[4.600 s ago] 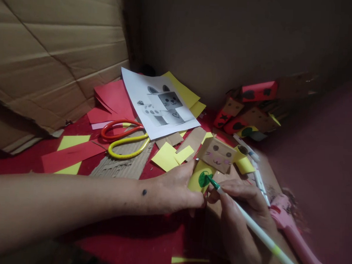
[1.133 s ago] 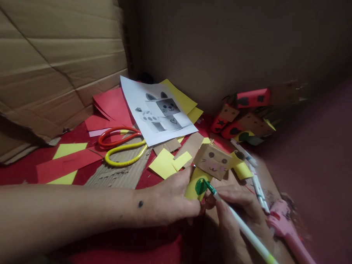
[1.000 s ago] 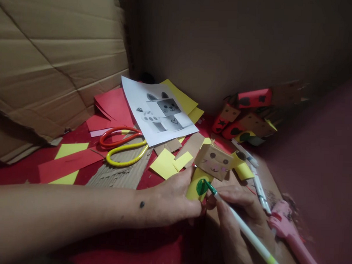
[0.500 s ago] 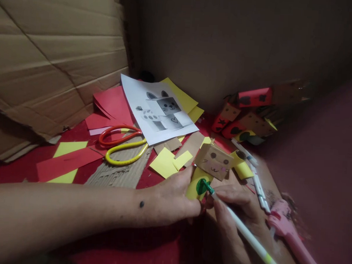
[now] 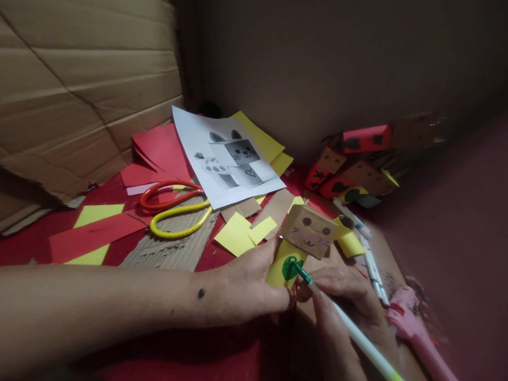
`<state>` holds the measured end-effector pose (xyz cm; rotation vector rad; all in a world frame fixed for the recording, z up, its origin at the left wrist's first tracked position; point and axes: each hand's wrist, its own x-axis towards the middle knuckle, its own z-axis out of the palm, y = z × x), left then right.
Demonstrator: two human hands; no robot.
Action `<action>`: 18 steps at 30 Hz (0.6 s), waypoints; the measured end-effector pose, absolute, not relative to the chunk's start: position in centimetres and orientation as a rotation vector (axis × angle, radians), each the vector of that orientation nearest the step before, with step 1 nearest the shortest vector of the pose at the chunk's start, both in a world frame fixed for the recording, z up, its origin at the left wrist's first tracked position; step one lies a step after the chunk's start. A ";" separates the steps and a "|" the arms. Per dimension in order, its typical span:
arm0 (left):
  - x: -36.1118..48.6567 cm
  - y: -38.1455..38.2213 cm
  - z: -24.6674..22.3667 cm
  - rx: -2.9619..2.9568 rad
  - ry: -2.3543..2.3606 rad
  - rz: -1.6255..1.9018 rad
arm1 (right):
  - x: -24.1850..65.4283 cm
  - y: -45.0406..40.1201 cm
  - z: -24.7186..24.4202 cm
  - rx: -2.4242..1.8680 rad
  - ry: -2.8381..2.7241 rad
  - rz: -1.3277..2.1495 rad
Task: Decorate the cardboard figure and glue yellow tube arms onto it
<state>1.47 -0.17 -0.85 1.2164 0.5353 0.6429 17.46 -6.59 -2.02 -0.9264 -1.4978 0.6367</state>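
The small cardboard cat [image 5: 297, 253] leans a little in the left hand [image 5: 253, 289], low and right of centre in the head view, in front of paper scraps [image 5: 236, 233] and over a red surface [image 5: 204, 359]. The left hand is closed around its yellow body [image 5: 276, 276], the thumb near the lower front and most of the fingers out of sight behind. The right hand [image 5: 341, 315] pinches a green marker [image 5: 363, 337] close to its tip, which seems to touch the green patch [image 5: 290, 267] on that body.

The cat should weigh next to nothing. Its body looks like a rolled paper tube, likely to dent under a hard squeeze; the box head [image 5: 310, 231] looks stiffer, though the join between the two is probably the weak spot. Dry paper ought not to slip, but wet ink could smear under a finger. The safest hold is round the sides of the body, below the head, with fingers backing the place where the tip presses. A yellow roll [image 5: 352, 245] shows just beside the head; whether it is joined on cannot be told. The marker is probably light, stiff and rather smooth, best held just behind its green end, with soft pressure
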 end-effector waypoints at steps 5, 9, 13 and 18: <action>1.5 0.0 -1.1 1.242 0.522 0.667 | 17.7 -6.7 -1.8 -0.955 -1.551 0.585; 1.6 0.0 -1.3 1.205 0.502 0.656 | 17.6 -6.7 -1.8 -0.971 -1.566 0.543; 1.6 0.0 -1.3 1.202 0.491 0.670 | 17.4 -6.6 -2.0 -0.977 -1.551 0.535; 1.7 0.1 -1.4 1.181 0.498 0.663 | 17.4 -6.4 -1.9 -0.973 -1.524 0.539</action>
